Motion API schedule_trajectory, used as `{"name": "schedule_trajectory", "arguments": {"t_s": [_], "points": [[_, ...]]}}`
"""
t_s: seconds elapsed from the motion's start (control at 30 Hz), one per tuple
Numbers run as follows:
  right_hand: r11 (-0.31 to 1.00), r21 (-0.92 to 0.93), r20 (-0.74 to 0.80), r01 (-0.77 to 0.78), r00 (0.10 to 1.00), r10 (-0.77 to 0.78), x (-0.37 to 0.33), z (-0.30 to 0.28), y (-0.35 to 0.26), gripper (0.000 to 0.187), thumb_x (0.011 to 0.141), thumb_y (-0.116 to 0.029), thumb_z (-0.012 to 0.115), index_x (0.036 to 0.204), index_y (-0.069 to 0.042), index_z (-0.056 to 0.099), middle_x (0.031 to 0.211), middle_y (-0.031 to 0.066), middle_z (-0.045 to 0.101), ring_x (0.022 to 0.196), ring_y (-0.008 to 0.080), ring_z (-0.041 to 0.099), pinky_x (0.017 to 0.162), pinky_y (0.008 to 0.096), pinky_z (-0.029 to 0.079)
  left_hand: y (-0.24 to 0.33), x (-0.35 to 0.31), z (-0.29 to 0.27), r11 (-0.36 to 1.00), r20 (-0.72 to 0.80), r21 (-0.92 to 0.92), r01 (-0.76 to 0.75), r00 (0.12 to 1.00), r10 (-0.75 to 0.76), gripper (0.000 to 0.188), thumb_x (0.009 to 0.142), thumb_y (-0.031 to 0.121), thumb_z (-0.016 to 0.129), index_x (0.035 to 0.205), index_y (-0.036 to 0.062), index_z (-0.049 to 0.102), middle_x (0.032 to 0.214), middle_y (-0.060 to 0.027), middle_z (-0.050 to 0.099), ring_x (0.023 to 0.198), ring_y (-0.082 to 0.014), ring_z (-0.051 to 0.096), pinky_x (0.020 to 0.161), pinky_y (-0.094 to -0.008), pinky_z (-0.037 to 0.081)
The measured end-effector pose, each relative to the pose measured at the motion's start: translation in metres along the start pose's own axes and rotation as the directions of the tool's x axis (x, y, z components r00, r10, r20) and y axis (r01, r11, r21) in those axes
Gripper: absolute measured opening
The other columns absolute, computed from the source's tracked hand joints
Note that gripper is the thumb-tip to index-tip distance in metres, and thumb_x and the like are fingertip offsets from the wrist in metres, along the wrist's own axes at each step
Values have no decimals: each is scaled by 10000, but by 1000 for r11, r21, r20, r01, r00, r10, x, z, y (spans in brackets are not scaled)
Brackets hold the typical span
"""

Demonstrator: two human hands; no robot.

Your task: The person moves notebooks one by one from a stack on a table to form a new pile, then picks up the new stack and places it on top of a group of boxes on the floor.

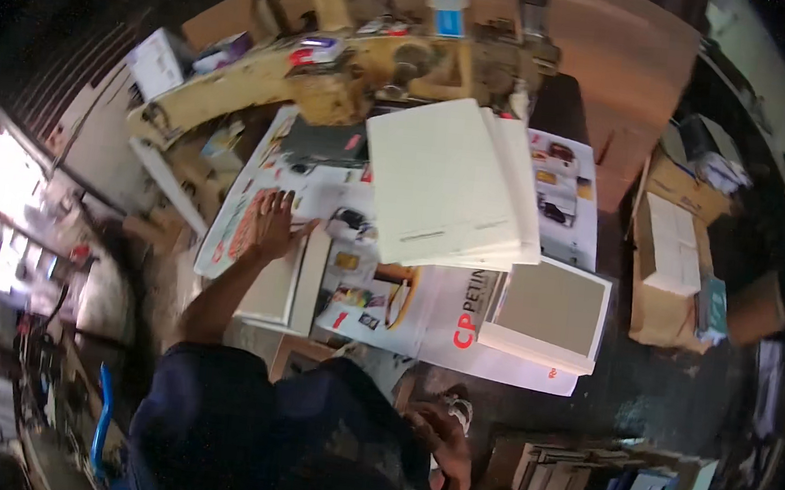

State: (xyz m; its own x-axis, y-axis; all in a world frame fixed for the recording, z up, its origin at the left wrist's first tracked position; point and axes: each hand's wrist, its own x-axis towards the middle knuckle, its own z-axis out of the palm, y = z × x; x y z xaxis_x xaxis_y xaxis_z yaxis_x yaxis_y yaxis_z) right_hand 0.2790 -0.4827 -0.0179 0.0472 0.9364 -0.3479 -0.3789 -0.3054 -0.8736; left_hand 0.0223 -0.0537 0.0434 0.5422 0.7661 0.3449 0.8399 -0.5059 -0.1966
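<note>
My left hand (pixel 273 224) lies with its fingers spread on a printed poster sheet (pixel 444 349), at the upper end of a thick book block (pixel 310 284). My forearm crosses that block and covers part of it. Low in front of my body, my right hand (pixel 442 439) has curled fingers; a small whitish thing (pixel 460 410) shows beside it, too unclear to name. A fanned stack of cream sheets (pixel 446 184) lies on the poster ahead of my hands. Right of the stack sits another thick book block (pixel 552 308) with a grey top board.
A worn yellow metal machine (pixel 237 88) stands at the back, with a dark flat box (pixel 322 144) before it. On the right is an open carton (pixel 671 248) holding white blocks. Several books (pixel 568 484) stand in a row at the lower right.
</note>
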Motion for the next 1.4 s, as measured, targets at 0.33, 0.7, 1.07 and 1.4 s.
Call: {"name": "schedule_trajectory", "arguments": {"t_s": [0.33, 0.7, 1.07, 1.4], "points": [[989, -139, -641, 51, 756, -130, -29, -44, -46, 405, 911, -329, 616, 1189, -34, 598, 1077, 137, 638, 1044, 242, 591, 900, 403, 482, -7, -195, -30, 107, 483, -39, 993, 113, -869, 987, 767, 702, 548, 1400, -19, 319, 1359, -242, 410, 1233, -390, 404, 1044, -491, 303], [981, -191, -555, -22, 827, -90, 50, -158, -142, 700, 793, -468, 689, 1253, 29, 512, 1171, 148, 589, 1023, 259, 572, 912, 383, 434, 180, -110, 32, -298, -154, -945, -134, 987, 44, 355, 833, 35, 666, 1168, 22, 549, 1067, -103, 634, 955, -166, 615, 792, -277, 518], [902, -293, -711, -316, 703, 15, 37, -189, -183, 678, 610, -445, 835, 1043, 48, 667, 974, 135, 683, 877, 234, 641, 793, 340, 500, 352, -20, -38, 56, 616, -742, 668, 645, 453, 683, 921, 454, 452, 1445, 48, 287, 1479, -171, 298, 1338, -297, 325, 1105, -400, 237], [1000, 28, -824, 12, 566, 17, -28, -106, -99, 599, 586, -188, 807, 1107, 23, 602, 979, 104, 655, 862, 207, 616, 769, 324, 492, 290, -94, 43, 271, -9, -927, -261, 735, 678, 553, 899, 140, 570, 1406, 85, 355, 1345, -169, 430, 1263, -286, 413, 1030, -373, 368]]}}
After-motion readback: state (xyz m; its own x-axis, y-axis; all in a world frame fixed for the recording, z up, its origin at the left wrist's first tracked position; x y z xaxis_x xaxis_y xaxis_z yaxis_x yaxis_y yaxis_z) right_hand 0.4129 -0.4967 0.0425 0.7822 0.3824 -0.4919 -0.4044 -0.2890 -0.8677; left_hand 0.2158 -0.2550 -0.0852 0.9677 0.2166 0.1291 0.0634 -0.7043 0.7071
